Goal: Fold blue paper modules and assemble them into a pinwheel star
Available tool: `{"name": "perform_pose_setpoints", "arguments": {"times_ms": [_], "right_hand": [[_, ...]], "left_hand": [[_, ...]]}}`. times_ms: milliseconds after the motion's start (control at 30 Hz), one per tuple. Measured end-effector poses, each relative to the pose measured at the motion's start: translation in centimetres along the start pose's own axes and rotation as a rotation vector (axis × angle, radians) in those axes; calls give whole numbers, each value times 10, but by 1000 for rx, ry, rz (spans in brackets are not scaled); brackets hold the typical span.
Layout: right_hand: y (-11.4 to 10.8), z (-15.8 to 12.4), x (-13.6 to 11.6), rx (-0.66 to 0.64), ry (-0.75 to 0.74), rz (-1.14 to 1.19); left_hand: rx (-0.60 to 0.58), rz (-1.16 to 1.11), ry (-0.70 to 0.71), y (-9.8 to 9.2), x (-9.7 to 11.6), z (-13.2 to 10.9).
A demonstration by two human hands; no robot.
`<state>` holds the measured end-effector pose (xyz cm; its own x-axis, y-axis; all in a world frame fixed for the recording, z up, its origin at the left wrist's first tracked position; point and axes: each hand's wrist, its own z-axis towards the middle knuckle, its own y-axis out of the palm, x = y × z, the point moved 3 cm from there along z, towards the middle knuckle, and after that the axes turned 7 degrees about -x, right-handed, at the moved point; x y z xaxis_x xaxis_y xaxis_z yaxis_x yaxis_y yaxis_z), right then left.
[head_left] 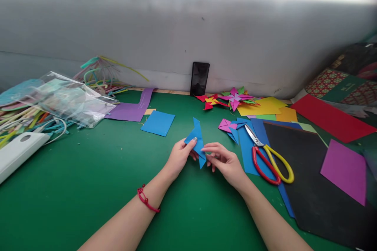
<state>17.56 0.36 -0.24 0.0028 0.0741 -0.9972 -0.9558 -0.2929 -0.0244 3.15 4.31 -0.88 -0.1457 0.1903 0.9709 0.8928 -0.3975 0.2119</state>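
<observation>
A folded piece of blue origami paper (198,135) with pointed ends is held above the green table, in front of me. My left hand (180,157) grips its left side, thumb on top and fingers underneath. At its lower right edge, my right hand (223,160) has its fingertips bent against the paper near a small folded flap. The tips under the paper are partly hidden. Left of the paper lies a flat blue square sheet (158,123). To the right is a pink and blue folded piece (228,126).
Scissors (262,151) with red and yellow handles lie on blue and black sheets (297,164) at right. Folded paper stars (235,98) and a propped phone (200,79) are at the back. Pipe cleaners, a clear plastic bag (79,100) and a white power strip (22,153) occupy the left.
</observation>
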Motion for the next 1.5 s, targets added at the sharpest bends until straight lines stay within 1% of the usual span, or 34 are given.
{"name": "perform_pose_setpoints", "arguments": {"times_ms": [67, 167, 300, 433, 767, 1000, 1267, 1500], "right_hand": [[1, -1, 2, -16, -24, -70], [0, -2, 3, 24, -59, -130], [-1, -3, -3, 84, -124, -271], [-1, -4, -8, 82, -174, -351], [-3, -5, -10, 122, -190, -305], [-1, -6, -11, 105, -155, -236], [-4, -5, -5, 100, -151, -136], [-5, -4, -4, 112, -150, -102]], "left_hand": [[-13, 14, -2, 1, 1, 0], [-33, 43, -6, 3, 2, -1], [-52, 66, 6, 4, 3, -2], [-48, 68, 3, 3, 3, -2], [-94, 130, 21, 4, 6, -4], [-127, 112, -6, 6, 5, -5], [-204, 78, -9, 7, 2, -5], [-219, 77, 1, 7, 1, -6]]}}
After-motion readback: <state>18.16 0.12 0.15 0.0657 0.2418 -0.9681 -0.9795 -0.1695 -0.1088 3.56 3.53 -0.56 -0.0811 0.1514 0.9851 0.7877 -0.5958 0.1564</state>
